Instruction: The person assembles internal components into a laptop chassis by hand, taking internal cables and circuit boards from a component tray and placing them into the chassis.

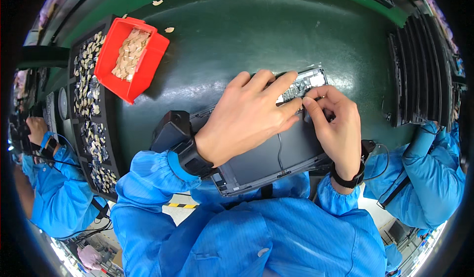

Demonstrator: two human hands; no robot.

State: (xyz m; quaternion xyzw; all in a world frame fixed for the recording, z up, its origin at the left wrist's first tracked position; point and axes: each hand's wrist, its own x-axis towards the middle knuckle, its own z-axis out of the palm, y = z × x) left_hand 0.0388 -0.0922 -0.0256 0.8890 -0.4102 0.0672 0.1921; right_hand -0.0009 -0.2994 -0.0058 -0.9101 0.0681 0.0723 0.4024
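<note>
A thin dark grey device housing point(301, 146) lies at the table's near edge, tilted in view. At its far end a circuit board point(316, 78) is exposed, and a thin black cable point(280, 153) crosses the bare panel. My left hand point(249, 114) lies over the housing with its fingers apart, their tips by the circuit board. Beside it, my right hand point(338, 124) is closed in a pinch, thumb and forefinger meeting at the board's near edge. Whatever sits between those fingertips is too small to make out.
A red bin point(155, 45) of small tan pieces stands at the far left. It rests against a black compartment tray point(74, 92) holding many similar pieces. Dark panels point(419, 69) stand in a row at the right. Blue-sleeved co-workers point(54, 188) sit on both sides.
</note>
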